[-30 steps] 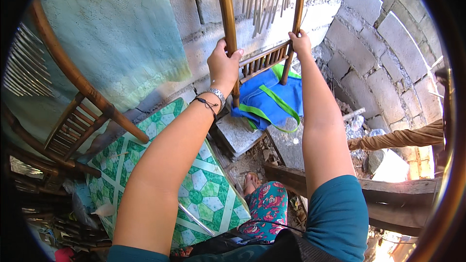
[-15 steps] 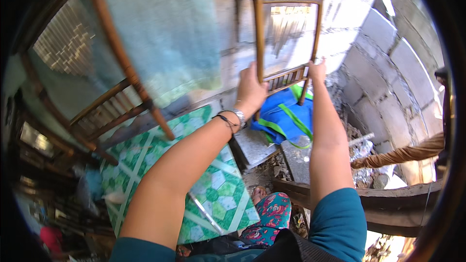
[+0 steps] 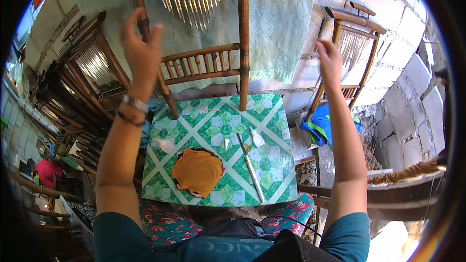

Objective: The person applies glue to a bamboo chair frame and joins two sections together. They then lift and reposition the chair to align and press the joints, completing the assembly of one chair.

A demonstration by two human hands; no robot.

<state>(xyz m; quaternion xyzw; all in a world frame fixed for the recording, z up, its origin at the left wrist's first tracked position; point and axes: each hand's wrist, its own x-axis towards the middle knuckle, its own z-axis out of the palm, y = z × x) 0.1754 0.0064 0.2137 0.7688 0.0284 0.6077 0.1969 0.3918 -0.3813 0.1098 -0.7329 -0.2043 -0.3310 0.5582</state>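
"Bamboo frame (image 3: 244, 43), where is it?"

"Feet on the table (image 3: 194, 133) near its far edge, probably leaning on the green sheet (image 3: 281, 29) to stand unheld. I see the left hand's (image 3: 141, 51) fingers apart before its left post; the right hand's (image 3: 331, 65), I can't tell."

"Orange cloth (image 3: 198, 172)?"

"Near edge, presumably for easy reach."

makeshift workshop: bamboo frames (image 3: 243, 43), rough block wall (image 3: 418, 75), thin tool (image 3: 253, 176) on table (image 3: 273, 116)
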